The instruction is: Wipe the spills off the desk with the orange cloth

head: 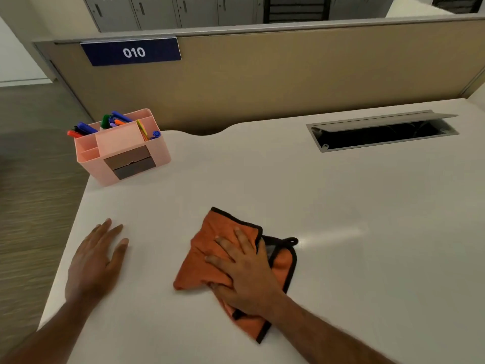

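Observation:
An orange cloth [210,248] with black edging lies crumpled on the white desk [262,174], near the front middle. My right hand [244,271] presses flat on top of it, fingers spread and pointing to the far left. My left hand [95,258] rests palm down on the bare desk near the left edge, holding nothing. No spill shows clearly on the surface; a pale sheen [333,233] lies just right of the cloth.
A pink desk organiser [123,151] with coloured markers stands at the far left corner. An open cable hatch [380,132] is set into the desk at the far right. A tan partition [288,74] with a "010" sign runs behind. The desk's left edge drops to the floor.

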Motion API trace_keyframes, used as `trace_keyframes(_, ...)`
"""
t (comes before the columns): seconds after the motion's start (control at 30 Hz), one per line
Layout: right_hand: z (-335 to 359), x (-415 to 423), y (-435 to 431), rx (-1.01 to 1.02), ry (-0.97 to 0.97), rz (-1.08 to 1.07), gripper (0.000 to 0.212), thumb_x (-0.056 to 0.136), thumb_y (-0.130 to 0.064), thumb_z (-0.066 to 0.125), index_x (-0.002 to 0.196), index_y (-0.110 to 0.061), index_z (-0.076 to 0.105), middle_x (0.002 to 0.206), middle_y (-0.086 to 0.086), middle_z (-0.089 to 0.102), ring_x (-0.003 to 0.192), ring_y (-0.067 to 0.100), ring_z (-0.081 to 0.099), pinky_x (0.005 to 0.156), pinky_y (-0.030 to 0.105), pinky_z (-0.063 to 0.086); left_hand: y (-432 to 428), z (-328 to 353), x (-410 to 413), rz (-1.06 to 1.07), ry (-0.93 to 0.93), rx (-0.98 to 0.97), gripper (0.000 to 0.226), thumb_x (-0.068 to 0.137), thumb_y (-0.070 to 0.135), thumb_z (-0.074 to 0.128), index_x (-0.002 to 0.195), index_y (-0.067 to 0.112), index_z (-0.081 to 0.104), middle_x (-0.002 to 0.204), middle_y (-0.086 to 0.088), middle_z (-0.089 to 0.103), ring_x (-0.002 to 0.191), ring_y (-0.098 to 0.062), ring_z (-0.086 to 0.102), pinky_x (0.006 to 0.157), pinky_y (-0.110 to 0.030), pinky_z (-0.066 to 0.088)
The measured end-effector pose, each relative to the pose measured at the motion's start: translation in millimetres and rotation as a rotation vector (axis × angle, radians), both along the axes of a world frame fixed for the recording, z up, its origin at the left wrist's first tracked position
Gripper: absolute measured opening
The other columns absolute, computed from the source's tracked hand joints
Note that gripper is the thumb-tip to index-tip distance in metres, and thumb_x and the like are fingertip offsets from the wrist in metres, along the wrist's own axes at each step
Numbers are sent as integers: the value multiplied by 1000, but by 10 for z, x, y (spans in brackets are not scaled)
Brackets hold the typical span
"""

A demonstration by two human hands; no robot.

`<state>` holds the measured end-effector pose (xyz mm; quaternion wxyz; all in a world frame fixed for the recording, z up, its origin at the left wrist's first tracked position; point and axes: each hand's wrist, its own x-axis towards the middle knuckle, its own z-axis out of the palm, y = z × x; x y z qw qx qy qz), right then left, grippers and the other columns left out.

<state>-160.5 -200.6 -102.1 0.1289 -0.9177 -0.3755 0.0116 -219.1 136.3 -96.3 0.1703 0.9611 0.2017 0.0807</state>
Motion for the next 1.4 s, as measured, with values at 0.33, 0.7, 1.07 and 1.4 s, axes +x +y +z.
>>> trace_keyframes(0.33,103,848,-1508,-185,36,-554,65,86,-74,19,144,-47,31,160,-5,23,147,31,15,105,74,22,-56,39,-20,15,14,-24,61,90,56,31,140,27,49,157,4,35,147,-18,27,119,-42,23)
trace_keyframes(0.7,238,2561,-952,-130,101,-786,65,92,-69,22,150,-44,12,163,5,10,147,42,3,107,78,6,-9,0,30,5,-45,-21,65,87,61,28,134,27,56,153,3,43,144,-18,34,116,-39,27)
trace_keyframes(1.07,161,3148,-172,-125,125,-754,66,91,-68,18,151,-40,15,163,6,11,146,46,1,105,79,3,-8,19,64,35,-71,-14,60,87,62,30,133,33,56,152,12,42,143,-13,34,113,-34,27)
trace_keyframes(1.4,98,2129,1294,-50,54,-435,60,91,-64,30,145,-39,33,161,7,20,144,48,6,101,81,2,11,0,48,20,-61,-8,58,90,59,29,133,31,55,153,7,42,143,-17,34,116,-39,29)
